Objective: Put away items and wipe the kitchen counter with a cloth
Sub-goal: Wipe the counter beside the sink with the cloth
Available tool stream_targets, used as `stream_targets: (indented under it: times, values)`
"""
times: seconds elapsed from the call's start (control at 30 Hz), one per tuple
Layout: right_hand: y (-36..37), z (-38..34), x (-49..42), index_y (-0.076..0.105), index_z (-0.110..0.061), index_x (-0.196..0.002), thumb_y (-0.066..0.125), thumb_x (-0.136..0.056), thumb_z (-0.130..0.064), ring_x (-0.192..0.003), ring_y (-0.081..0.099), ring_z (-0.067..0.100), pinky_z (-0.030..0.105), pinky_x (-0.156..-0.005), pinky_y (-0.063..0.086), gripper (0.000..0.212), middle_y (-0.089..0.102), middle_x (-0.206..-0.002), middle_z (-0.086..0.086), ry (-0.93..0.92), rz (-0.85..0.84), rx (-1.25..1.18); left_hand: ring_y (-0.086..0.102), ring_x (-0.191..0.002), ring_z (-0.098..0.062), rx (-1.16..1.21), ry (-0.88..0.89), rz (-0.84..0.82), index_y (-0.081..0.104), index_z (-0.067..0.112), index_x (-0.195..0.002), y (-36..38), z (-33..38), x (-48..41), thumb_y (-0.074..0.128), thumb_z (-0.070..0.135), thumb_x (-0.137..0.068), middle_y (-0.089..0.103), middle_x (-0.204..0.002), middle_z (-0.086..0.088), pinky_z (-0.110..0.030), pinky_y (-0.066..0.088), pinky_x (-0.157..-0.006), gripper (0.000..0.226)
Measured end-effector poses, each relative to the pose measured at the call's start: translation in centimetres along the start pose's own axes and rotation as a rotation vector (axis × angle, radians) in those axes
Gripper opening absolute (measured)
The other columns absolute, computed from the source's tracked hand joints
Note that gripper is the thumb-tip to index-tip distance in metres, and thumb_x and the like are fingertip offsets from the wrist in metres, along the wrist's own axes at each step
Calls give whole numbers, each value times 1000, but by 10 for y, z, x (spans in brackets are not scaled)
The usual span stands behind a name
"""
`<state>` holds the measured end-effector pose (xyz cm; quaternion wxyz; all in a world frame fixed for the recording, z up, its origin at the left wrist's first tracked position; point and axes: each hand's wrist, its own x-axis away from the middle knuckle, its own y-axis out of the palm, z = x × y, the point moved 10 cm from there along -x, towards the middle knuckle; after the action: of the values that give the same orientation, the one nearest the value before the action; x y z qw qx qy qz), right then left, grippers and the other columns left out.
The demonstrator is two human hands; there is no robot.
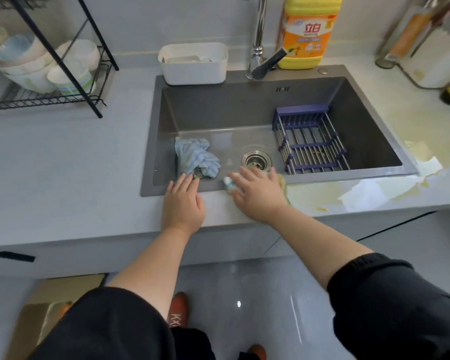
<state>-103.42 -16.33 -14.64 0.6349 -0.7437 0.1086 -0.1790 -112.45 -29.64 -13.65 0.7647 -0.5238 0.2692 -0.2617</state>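
— The counter (pixel 63 165) is smeared yellow out past the right hand (pixel 257 193), along the sink (pixel 151 126) rim.
— I'd sweep that way with even pressure. That hand lies flat, fingers spread, pressing the cloth (pixel 282 181) beneath it.
— The left hand (pixel 182 203)?
— Flat beside it, holding nothing.

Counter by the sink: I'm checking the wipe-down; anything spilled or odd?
Yes. A yellowish wet film covers the counter right of the sink, with a small yellow scrap near the front edge. The right hand presses a cloth at its edge.
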Motion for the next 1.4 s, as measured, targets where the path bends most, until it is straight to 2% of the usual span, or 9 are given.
stream_targets:
  times: [0.2, 0.33, 0.47, 0.57, 0.73, 0.83, 0.9, 1.23, 1.4]
  values:
    - [-20, 139, 32, 51, -26, -125, 15, -92, -47, -127, 39, 25, 60, -108, 22, 53, 52, -133, 5, 522, 136, 8, 56, -119, -34, -5, -9, 25, 65, -1, -116, -2, -2, 1, 24, 22, -80, 64, -122, -18, -54, 39, -102, 59]
    - [-33, 101, 28, 59, -18, -96, 16, -96, -41, -96, 54, 29, 42, -91, 36, 49, 63, -100, 7, 516, 230, -27, 60, -114, -35, 17, -26, 44, 66, -2, -111, -2, -6, 1, 26, 20, -79, 66, -117, -18, -54, 42, -98, 56]
    - [-52, 61, 1, 42, -19, -63, 27, -98, -45, -59, 47, 18, 31, -60, 39, 46, 47, -61, -1, 436, 357, -921, 59, -114, -36, 67, -87, 74, 67, -3, -108, -3, -14, 2, 26, 20, -78, 66, -115, -19, -53, 41, -100, 56]
    - [-40, 55, -12, 62, -13, -75, 43, -94, -36, -75, 63, 20, 34, -74, 51, 35, 65, -76, 4, 576, 213, -1463, 61, -111, -36, 90, -97, 89, 69, -3, -106, -4, -14, 2, 27, 19, -77, 67, -112, -20, -53, 42, -99, 55]
    - [-35, 48, 4, 58, -13, -112, 35, -85, -6, -104, 55, 30, 42, -88, 44, 36, 61, -107, 11, 221, 128, -760, 60, -113, -35, 70, -88, 85, 68, -3, -108, -3, -16, 3, 26, 19, -76, 67, -114, -19, -52, 41, -100, 57]
    - [-12, 7, 21, 42, -25, -139, 43, -88, -30, -142, 22, 24, 58, -110, 18, 51, 28, -154, 4, -31, 34, -360, 61, -112, -35, 68, -83, 103, 68, -3, -107, -5, -15, 3, 26, 18, -77, 67, -113, -19, -52, 42, -99, 56]
    - [-11, -14, 31, 45, -23, -136, 44, -86, -47, -143, 20, 29, 60, -108, 21, 56, 24, -156, 4, -179, 116, -117, 61, -113, -35, 79, -85, 103, 68, -3, -108, -5, -16, 4, 25, 17, -77, 67, -114, -19, -51, 42, -99, 56]
    - [-14, -84, 22, 67, -14, -108, 44, -66, -16, -119, 52, 28, 39, -92, 43, 48, 57, -131, 0, -594, 140, -181, 62, -108, -39, 155, -115, 125, 66, -7, -105, -9, -19, 3, 25, 13, -75, 68, -108, -22, -53, 49, -92, 55]
    - [-30, 18, 52, 65, -13, -105, 47, -63, -14, -113, 53, 31, 47, -89, 44, 45, 60, -126, 5, -407, 171, -108, 62, -110, -37, 75, -76, 77, 66, -4, -108, -5, -14, 2, 25, 14, -78, 67, -111, -19, -53, 45, -95, 54]
